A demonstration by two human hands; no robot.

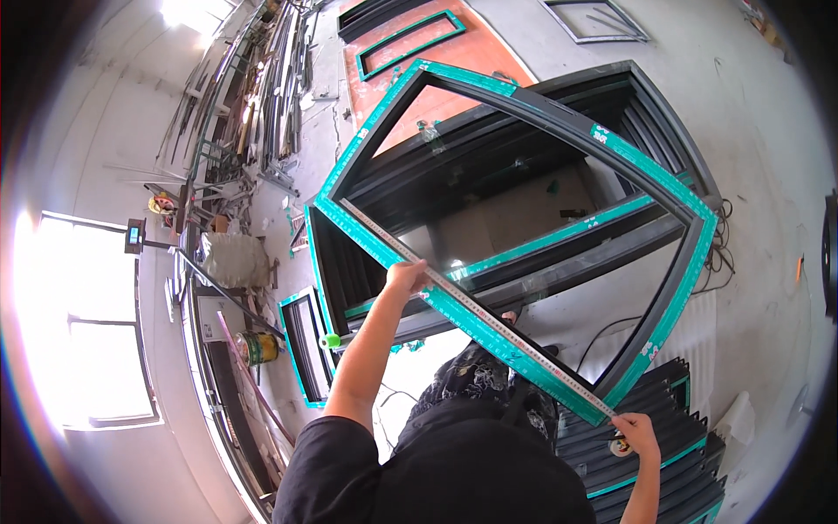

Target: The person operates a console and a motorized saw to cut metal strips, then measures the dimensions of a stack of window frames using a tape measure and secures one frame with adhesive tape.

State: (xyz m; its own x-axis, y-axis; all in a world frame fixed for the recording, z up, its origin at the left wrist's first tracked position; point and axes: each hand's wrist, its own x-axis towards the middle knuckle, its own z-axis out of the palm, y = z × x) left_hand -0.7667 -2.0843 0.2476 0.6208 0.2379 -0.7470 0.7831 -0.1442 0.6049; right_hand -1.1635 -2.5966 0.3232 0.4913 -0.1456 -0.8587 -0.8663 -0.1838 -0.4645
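Note:
A dark window frame, faced with green protective film, is tilted in front of me. Along its near side runs a pale tape measure blade, from the left corner to the lower right corner. My left hand is closed around that side about a third of the way along, touching the blade. At the lower right corner my right hand is closed on the end of the tape measure. A small round yellowish thing shows just below its fingers; whether it is the tape's case I cannot tell.
Dark stacked frames stand behind the held one. Black profiles are piled at lower right. A smaller green-edged frame leans at left. Long metal bars lie along the left wall. A cable lies on the floor at right.

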